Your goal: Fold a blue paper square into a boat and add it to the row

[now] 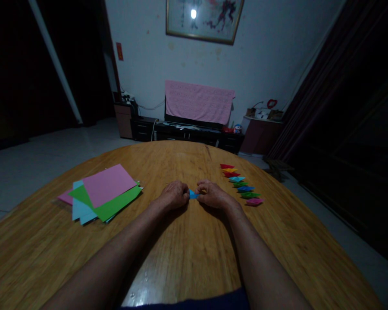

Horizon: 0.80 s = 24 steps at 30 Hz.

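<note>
Two bare hands at a wooden desk (187, 254), seen from the head-worn camera. The left grip (173, 194) and the right grip (211, 194) stand close together, fingers curled inward, each clamped on one side of a small blue paper piece (193, 195). The piece sits between the grips, just above the desk or resting on it; the view does not settle which. Only a narrow part of it shows, and the fingers hide the rest, so its exact folded shape cannot be told.

Step in hand: judged from the pinch, a small folded paper piece is being worked between the fingers. Next move: a further fold or crease would call for shifting the fingertips along the paper and pressing evenly, since the hands now cover most of it.

To the left of the grips lies a loose stack of coloured paper sheets (108, 185), with pink, green and light blue sheets overlapping. To the right, and farther forward, a row of eight small folded paper diamonds (241, 184) runs across the desk in red, yellow, light blue, green, blue and pink. Well beyond the desk, a pink cloth (198, 102) hangs over a low black cabinet.
</note>
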Motion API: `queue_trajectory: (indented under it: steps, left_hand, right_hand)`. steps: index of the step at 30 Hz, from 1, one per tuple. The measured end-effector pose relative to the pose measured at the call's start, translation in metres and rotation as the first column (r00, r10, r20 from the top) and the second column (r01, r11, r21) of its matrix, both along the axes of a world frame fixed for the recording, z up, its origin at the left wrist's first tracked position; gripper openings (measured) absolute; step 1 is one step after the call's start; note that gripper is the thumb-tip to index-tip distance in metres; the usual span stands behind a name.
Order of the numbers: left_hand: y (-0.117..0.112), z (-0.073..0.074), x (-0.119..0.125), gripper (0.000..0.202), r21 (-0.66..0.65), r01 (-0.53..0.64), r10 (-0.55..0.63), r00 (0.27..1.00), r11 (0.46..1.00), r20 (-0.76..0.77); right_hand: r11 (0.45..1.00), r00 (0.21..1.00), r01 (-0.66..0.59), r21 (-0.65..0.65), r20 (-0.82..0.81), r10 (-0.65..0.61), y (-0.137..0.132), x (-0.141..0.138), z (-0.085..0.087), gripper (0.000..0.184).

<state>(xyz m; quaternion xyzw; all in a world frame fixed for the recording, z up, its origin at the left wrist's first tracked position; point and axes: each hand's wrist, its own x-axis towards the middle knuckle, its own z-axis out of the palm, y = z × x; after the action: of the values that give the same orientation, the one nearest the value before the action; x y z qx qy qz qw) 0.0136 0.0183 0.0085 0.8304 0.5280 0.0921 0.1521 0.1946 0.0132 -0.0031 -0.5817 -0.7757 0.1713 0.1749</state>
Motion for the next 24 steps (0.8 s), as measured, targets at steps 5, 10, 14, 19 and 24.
queue_trajectory:
  steps: [5,10,14,19,24]
  left_hand:
    - [-0.002,0.004,0.001,0.028,0.011,-0.020,0.020,0.999,1.000,-0.034]
    - [-0.004,0.007,0.001,0.028,0.000,-0.002,0.002,0.999,1.000,-0.053]
    - [-0.005,0.008,0.001,0.028,-0.006,0.002,-0.003,0.998,1.000,-0.059]
    - [-0.005,0.008,0.000,0.029,-0.024,-0.001,-0.001,0.998,1.000,-0.065]
    - [-0.005,0.009,0.000,0.031,-0.034,-0.010,0.008,0.998,0.999,-0.057]
  right_hand:
    - [0.999,0.999,0.033,-0.008,0.018,-0.032,-0.003,-0.006,0.004,0.017]
    - [0.999,0.998,0.038,-0.011,0.047,-0.038,-0.006,-0.011,0.008,0.013]
    - [0.999,0.998,0.040,-0.011,0.049,-0.039,-0.006,-0.011,0.008,0.018]
    - [0.999,0.999,0.037,-0.015,0.035,-0.036,-0.007,-0.010,0.008,0.018]
    - [0.999,0.998,0.034,-0.027,0.058,-0.032,-0.004,-0.008,0.004,0.020]
